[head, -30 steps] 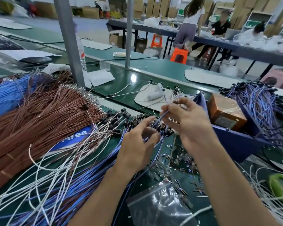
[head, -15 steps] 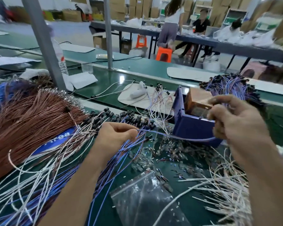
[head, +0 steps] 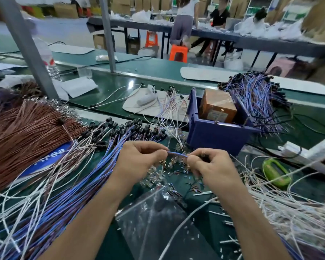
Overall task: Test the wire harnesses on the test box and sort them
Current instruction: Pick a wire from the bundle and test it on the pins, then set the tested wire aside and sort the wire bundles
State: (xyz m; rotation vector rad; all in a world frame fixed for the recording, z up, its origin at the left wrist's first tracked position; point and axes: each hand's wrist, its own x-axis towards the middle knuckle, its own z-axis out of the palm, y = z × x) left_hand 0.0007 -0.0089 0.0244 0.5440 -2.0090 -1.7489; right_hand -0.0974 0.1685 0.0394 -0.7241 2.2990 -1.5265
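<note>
left hand [head: 139, 158] is pinching one end of a thin blue wire [head: 176, 154] | right hand [head: 212, 166] is pinching the other end | wire is hanging between them, near the blue box [head: 210, 134] | looking light, bendy | best held near the ends

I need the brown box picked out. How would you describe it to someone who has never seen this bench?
Find the blue bin on the green bench, just beyond the right hand. The brown box sits inside it, with a pale label on its near face. It is the only solid block there; its neighbours are loose wires, like the purple wire bundle to its right.
</note>
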